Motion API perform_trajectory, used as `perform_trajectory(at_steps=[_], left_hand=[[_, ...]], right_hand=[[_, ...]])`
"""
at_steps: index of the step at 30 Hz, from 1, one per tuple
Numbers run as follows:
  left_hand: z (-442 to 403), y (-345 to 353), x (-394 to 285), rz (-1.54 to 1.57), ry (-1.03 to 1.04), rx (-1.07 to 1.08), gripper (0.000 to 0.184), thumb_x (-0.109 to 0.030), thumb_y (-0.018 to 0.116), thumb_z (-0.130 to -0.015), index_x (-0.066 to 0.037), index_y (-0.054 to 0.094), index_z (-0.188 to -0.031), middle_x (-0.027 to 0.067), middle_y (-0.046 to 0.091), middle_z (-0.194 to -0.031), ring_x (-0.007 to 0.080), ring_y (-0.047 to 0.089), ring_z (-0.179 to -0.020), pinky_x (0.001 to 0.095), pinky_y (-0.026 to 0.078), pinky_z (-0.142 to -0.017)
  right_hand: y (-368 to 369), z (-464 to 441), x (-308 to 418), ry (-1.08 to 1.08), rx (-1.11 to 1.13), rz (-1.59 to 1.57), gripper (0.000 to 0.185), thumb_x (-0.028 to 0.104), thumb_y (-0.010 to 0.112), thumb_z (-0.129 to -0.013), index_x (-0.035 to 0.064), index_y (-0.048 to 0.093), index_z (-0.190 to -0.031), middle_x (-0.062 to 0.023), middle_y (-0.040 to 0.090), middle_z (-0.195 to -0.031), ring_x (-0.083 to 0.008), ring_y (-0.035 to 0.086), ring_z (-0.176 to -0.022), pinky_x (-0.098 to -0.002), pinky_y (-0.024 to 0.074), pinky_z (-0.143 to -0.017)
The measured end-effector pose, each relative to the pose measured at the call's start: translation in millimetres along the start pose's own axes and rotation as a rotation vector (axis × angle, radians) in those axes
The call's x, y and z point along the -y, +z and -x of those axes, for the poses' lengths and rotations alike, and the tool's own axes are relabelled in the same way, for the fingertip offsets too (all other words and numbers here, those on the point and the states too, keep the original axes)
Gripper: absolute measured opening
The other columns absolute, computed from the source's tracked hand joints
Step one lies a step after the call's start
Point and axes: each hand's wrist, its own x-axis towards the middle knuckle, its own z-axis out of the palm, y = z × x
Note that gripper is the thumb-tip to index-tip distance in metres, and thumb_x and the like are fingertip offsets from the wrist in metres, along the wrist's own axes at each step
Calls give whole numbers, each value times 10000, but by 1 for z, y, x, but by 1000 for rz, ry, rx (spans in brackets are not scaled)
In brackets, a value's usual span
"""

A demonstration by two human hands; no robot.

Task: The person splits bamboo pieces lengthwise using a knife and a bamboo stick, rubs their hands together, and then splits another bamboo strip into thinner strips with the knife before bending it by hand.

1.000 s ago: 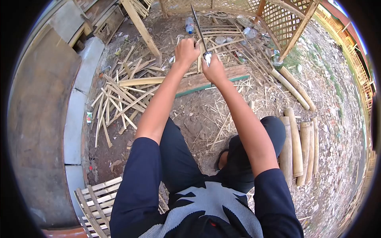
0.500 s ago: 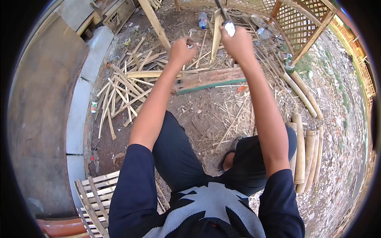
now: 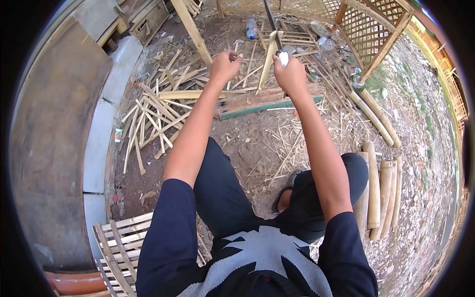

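Observation:
My right hand (image 3: 290,74) is wrapped round the handle of a long dark blade (image 3: 271,22), which points up and away. Against the blade leans a pale bamboo piece (image 3: 267,62), its lower end by the reddish plank (image 3: 269,100) with a green edge. To the left, my left hand (image 3: 226,65) is closed, apart from the blade and the bamboo; what its fingers hold, if anything, is too small to name. A heap of split bamboo strips (image 3: 148,119) lies on the ground left of the plank.
Bamboo poles (image 3: 373,188) lie beside my right knee, with two more (image 3: 372,116) farther up. A slatted bamboo piece (image 3: 123,247) is at lower left. A wooden post (image 3: 192,29), plastic bottle (image 3: 251,29) and lattice frame (image 3: 373,37) stand beyond.
The bamboo piece has come upright by the blade. My right hand went up and right, then came back down slightly. My left hand moved slightly left and stayed closed.

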Motion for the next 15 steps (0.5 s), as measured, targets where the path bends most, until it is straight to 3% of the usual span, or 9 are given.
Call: perform_trajectory(at_steps=[2,6,10,15], left_hand=[[-2,0,-2,24,20,-4,351,-319,663,-915,1,713,-1050,163,740,-948,275,715,-902,377,537,-828],[4,-7,-6,15,-3,-10,376,-354,646,-920,-8,716,-1048,163,739,-947,287,712,-885,389,536,-816],[-3,-1,8,44,-16,-48,366,-370,644,-901,-34,731,-1016,161,738,-939,323,707,-891,408,535,-809],[6,-4,17,29,-59,-58,376,-365,620,-915,-13,727,-995,184,730,-932,340,698,-896,407,524,-803]], right_hand=[[-14,-7,20,-12,22,28,463,381,652,-908,-79,683,-877,-286,686,-803,-454,680,-804,-504,519,-744],[-34,-3,51,-34,60,-12,509,405,637,-905,-100,645,-971,-333,675,-917,-498,665,-872,-534,527,-795],[42,23,-19,3,86,114,499,405,634,-904,-91,649,-956,-344,671,-930,-504,661,-899,-537,527,-809],[43,37,-32,79,232,79,495,394,647,-894,-98,660,-950,-340,673,-933,-504,657,-916,-536,523,-834]])
